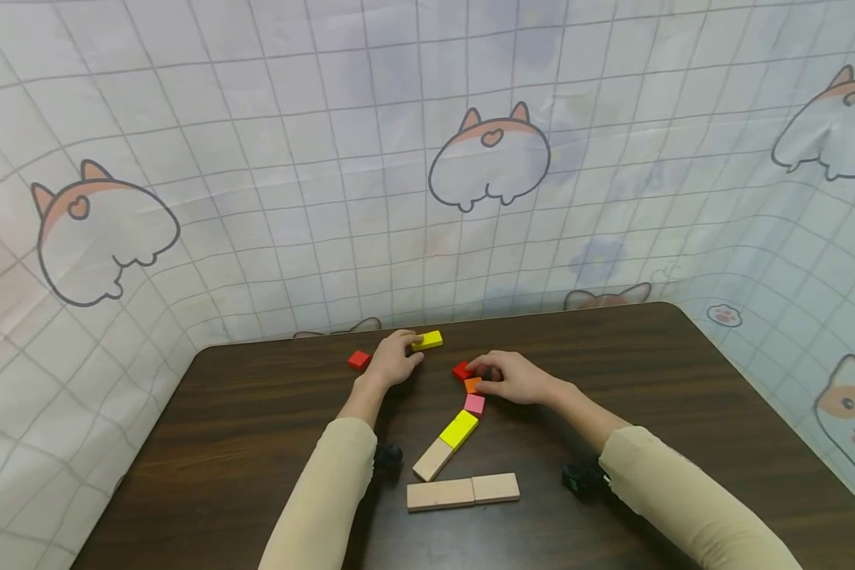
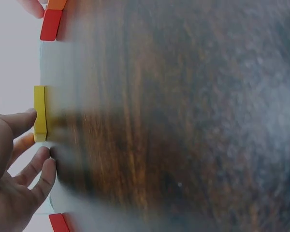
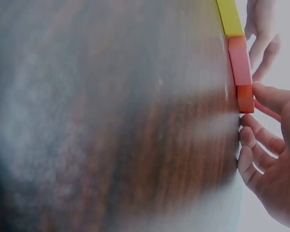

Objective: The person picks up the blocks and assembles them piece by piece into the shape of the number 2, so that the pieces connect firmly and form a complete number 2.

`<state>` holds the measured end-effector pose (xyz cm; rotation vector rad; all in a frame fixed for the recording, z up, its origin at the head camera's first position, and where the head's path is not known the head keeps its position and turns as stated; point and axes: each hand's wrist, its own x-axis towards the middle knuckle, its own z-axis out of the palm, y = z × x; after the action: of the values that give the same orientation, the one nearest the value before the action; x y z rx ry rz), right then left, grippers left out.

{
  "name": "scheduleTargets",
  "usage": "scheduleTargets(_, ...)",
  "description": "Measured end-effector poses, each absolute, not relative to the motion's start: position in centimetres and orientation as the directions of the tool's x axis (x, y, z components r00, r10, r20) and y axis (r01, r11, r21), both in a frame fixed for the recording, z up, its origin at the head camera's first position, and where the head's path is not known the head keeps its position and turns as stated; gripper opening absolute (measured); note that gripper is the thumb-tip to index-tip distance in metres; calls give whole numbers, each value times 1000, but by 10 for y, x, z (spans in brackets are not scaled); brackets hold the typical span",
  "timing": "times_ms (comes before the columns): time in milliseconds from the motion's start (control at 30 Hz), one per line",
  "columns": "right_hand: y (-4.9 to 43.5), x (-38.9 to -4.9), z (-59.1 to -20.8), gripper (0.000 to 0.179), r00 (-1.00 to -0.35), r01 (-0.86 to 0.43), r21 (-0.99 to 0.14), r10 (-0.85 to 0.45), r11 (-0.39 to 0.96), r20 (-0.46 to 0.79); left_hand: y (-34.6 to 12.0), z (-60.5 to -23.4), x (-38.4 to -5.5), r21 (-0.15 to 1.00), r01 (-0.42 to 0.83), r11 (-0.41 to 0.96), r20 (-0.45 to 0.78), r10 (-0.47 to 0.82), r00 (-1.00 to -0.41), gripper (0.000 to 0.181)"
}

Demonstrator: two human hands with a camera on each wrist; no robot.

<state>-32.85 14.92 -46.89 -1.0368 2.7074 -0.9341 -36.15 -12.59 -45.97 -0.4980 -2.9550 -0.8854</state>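
At the far edge, my left hand (image 1: 393, 360) pinches the near end of a yellow block (image 1: 431, 340) between thumb and forefinger. The left wrist view shows its other fingers loosely bent below that yellow block (image 2: 40, 113). My right hand (image 1: 516, 378) is at the far end of a curved row, thumb against the orange block (image 1: 473, 385) and forefinger beside the red block (image 1: 461, 370). In the right wrist view the thumb meets the edge of the orange block (image 3: 245, 99). Nearer me in the row come a pink block (image 1: 474, 404), a yellow block (image 1: 459, 430) and a plain wood block (image 1: 432, 459).
Two plain wood blocks (image 1: 439, 495) lie end to end at the front of the row. A loose red block (image 1: 359, 360) lies left of my left hand. Behind the dark wooden table (image 1: 256, 443) hangs a patterned cloth (image 1: 313, 190).
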Motion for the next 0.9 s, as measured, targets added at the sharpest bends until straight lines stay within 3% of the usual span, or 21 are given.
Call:
scheduleTargets(400, 148, -326, -467, 38, -765, -577, -576, -630, 579, 134, -124, -457, -364, 538, 241, 808, 131, 203, -970, 17)
scheduleTargets(900, 148, -327, -467, 39, -770, -566, -578, -628, 588, 114, -121, -460, -367, 552, 241, 799, 132, 201, -971, 24)
